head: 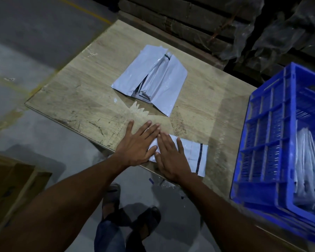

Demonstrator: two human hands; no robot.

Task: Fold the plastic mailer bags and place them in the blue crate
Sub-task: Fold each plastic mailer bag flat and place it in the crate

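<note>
Both hands pressed flat, fingers straight and spread: left hand (pixel 139 142) on the near-left end of the mailer bag (pixel 187 153), right hand (pixel 168 157) beside it, fingertips nearly meeting over the fold. Lying at the table's (pixel 80 99) near edge, one corner just overhanging; long axis running from about 9 to 3 o'clock, free end with a dark seal stripe pointing toward 3. Blue crate (pixel 273 135) off at 3 o'clock from the hands, on the right hand's side and so nearer to it; likely the right arm's carry, with the bag's long axis already aimed that way. Thin glossy grey-white plastic, creased and slightly puffed under the palms, probably slippery and prone to springing open once pressure lifts. Stack of mailer bags (pixel 149 77) at 12 o'clock, well apart, flat but splayed open along a central gap, dark inner lining showing. Worn, scuffed wood-grain surface underneath. Rigid moulded lattice walls on the crate, folded bags (pixel 307 170) standing on edge inside.
</note>
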